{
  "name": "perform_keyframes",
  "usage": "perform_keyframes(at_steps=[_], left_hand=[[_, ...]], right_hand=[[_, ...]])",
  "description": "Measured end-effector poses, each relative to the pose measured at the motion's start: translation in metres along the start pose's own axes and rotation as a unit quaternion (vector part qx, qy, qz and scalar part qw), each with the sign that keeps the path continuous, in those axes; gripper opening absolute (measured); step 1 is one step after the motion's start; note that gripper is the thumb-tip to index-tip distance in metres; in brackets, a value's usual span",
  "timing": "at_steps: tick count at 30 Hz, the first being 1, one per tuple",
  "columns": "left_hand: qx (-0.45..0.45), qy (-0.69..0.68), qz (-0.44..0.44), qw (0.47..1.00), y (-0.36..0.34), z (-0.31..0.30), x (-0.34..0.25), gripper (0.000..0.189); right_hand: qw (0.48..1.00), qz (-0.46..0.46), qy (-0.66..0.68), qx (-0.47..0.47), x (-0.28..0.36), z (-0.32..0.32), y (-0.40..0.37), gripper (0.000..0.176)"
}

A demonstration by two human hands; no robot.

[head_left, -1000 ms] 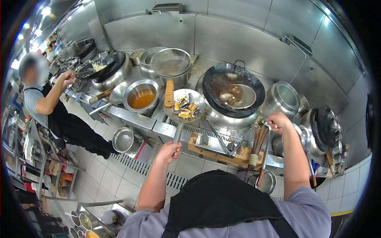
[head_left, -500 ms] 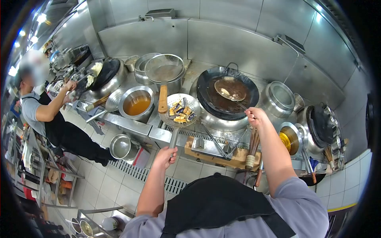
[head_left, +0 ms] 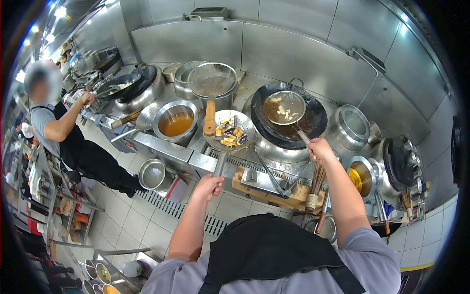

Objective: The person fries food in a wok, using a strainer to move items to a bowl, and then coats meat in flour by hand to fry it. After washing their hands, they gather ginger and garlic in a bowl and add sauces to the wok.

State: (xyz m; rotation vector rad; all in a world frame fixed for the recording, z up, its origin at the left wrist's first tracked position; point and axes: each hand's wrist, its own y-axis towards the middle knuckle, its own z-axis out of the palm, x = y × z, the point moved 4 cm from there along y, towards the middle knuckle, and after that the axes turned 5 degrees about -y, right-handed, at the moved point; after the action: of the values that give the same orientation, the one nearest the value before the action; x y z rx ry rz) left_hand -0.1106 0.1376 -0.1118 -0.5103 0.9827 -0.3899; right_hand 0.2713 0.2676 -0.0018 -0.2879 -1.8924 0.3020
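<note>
My left hand [head_left: 210,187] is closed round the metal handle of a perforated skimmer [head_left: 248,126]. Purple-skinned and golden pieces, looking like fried eggplant [head_left: 232,133], lie in its bowl. In my right hand [head_left: 320,150] is the handle of a round wire-mesh strainer [head_left: 272,111], held above a black wok [head_left: 318,116]. Several small pale food pieces [head_left: 285,113] sit on the mesh. Dark liquid shows in the wok, partly hidden by the strainer. Left of the skimmer, the wooden handle of another mesh strainer [head_left: 212,81] hangs over a pot's edge.
A steel pot of amber liquid [head_left: 174,125] stands left of the skimmer. Right of the wok are lidded pots [head_left: 353,125], a bowl of yellow oil [head_left: 361,177] and a bamboo brush [head_left: 316,188]. A person [head_left: 63,130] works at another wok on the far left.
The strainer in my right hand has risen out of the wok's liquid, and more of its mesh shows. The eggplant pieces have shifted in the skimmer. The view has moved slightly.
</note>
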Motion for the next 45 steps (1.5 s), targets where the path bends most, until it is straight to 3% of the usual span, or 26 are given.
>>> perform_keyframes(at_steps=[5, 9, 11, 18, 19, 21, 24, 28, 29, 31, 34, 35, 36, 37, 38, 42, 45], left_hand=[[0.007, 0.009, 0.004, 1.0, 0.001, 0.001, -0.005, 0.018], [0.006, 0.023, 0.013, 1.0, 0.003, 0.003, -0.009, 0.017], [-0.007, 0.015, 0.016, 1.0, 0.007, 0.001, -0.007, 0.017], [-0.004, 0.023, 0.021, 0.999, 0.014, 0.006, -0.013, 0.016], [-0.006, 0.022, 0.021, 1.0, 0.013, 0.006, -0.015, 0.016], [0.038, 0.008, -0.005, 0.999, 0.01, 0.011, -0.017, 0.059], [0.038, 0.005, -0.008, 0.999, 0.011, 0.011, -0.013, 0.043], [0.049, -0.007, -0.014, 0.999, 0.014, 0.003, -0.005, 0.028], [0.066, -0.022, -0.02, 0.997, 0.015, 0.001, -0.003, 0.021], [0.078, -0.033, -0.027, 0.996, 0.018, -0.002, -0.002, 0.015], [0.058, -0.025, -0.036, 0.997, 0.015, -0.007, -0.003, 0.015], [0.069, -0.014, -0.043, 0.997, 0.017, -0.008, -0.002, 0.015], [0.067, -0.014, -0.042, 0.997, 0.018, -0.011, -0.003, 0.014], [0.062, -0.015, -0.039, 0.997, 0.019, -0.014, -0.003, 0.015], [0.067, -0.01, -0.041, 0.997, 0.021, -0.014, -0.002, 0.015], [0.025, 0.001, -0.048, 0.999, 0.037, -0.029, 0.004, 0.017], [0.008, 0.018, -0.042, 0.999, 0.049, -0.04, 0.013, 0.02]], right_hand=[[0.997, -0.03, 0.031, 0.063, 0.013, -0.002, -0.03, 0.009], [0.997, -0.056, -0.033, 0.036, 0.035, 0.005, -0.06, 0.004], [0.986, -0.085, -0.141, 0.008, 0.05, 0.011, -0.075, 0.01], [0.97, -0.126, -0.204, -0.024, 0.066, 0.02, -0.082, 0.024], [0.981, -0.104, -0.167, 0.007, 0.064, 0.016, -0.08, 0.021], [0.988, -0.078, -0.127, 0.039, 0.057, 0.009, -0.077, 0.019], [0.988, 0.018, 0.112, 0.101, 0.036, -0.003, -0.073, 0.016], [0.97, 0.014, 0.225, 0.09, 0.023, -0.044, -0.081, 0.024], [0.976, -0.001, 0.217, 0.03, 0.017, -0.063, -0.079, 0.027], [0.98, -0.023, 0.182, -0.069, 0.013, -0.102, -0.079, 0.034], [0.974, -0.021, -0.016, -0.223, -0.009, -0.159, -0.059, 0.018], [0.934, -0.043, -0.188, -0.301, -0.019, -0.174, -0.047, 0.014], [0.842, -0.076, -0.375, -0.381, -0.039, -0.189, -0.022, 0.02], [0.825, -0.016, -0.402, -0.397, -0.041, -0.184, -0.02, 0.022], [0.8, -0.027, -0.464, -0.38, -0.051, -0.174, -0.012, 0.02], [0.833, -0.021, -0.445, -0.328, -0.048, -0.166, -0.019, 0.018], [0.831, -0.049, -0.41, -0.373, -0.018, -0.158, -0.039, 0.021]])
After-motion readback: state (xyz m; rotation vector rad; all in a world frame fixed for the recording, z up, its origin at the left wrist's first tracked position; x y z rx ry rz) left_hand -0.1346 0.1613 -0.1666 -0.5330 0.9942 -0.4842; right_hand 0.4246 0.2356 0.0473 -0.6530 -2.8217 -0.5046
